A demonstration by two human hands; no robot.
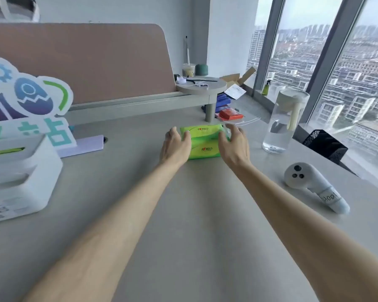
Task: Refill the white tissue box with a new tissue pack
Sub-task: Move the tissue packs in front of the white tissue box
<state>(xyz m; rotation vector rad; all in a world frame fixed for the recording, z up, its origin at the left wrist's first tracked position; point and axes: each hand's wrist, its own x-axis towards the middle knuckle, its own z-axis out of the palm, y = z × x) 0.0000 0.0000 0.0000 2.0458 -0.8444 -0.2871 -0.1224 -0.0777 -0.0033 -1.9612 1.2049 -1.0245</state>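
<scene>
A bright green tissue pack (203, 140) lies flat on the grey desk (205, 214), far ahead of me in the middle. My left hand (175, 146) rests against its left end with the thumb on top. My right hand (235, 144) touches its right end, fingers spread. Both hands flank the pack, which still lies on the desk. The white tissue box (20, 177) stands at the left edge, a green strip showing in its top slot.
A glass water jug (282, 125) stands right of the pack. A white handheld controller (314, 186) lies at the right. A colourful sign (24, 101) stands behind the box. A round shelf (201, 86), a red box (230, 114) and a black box (324, 144) sit further back.
</scene>
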